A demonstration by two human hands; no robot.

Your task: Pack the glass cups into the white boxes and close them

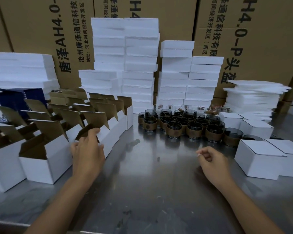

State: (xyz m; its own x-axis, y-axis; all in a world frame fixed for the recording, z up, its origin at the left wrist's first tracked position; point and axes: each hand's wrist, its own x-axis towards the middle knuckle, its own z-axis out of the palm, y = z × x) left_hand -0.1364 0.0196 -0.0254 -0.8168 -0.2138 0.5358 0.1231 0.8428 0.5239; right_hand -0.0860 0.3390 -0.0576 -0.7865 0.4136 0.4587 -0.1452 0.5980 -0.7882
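Several open white boxes with brown insides stand in rows at the left, lids up. My left hand grips the front edge of one open box in the nearest row, fingers curled over its rim. Several dark glass cups with brown sleeves are clustered at the middle of the steel table. My right hand hovers above the table in front of the cups, fingers loosely curled and holding nothing. Closed white boxes sit at the right.
Tall stacks of white foam pieces stand behind the cups, with more at the left and right. Large printed cardboard cartons form the back wall. A dark blue box is at the far left.
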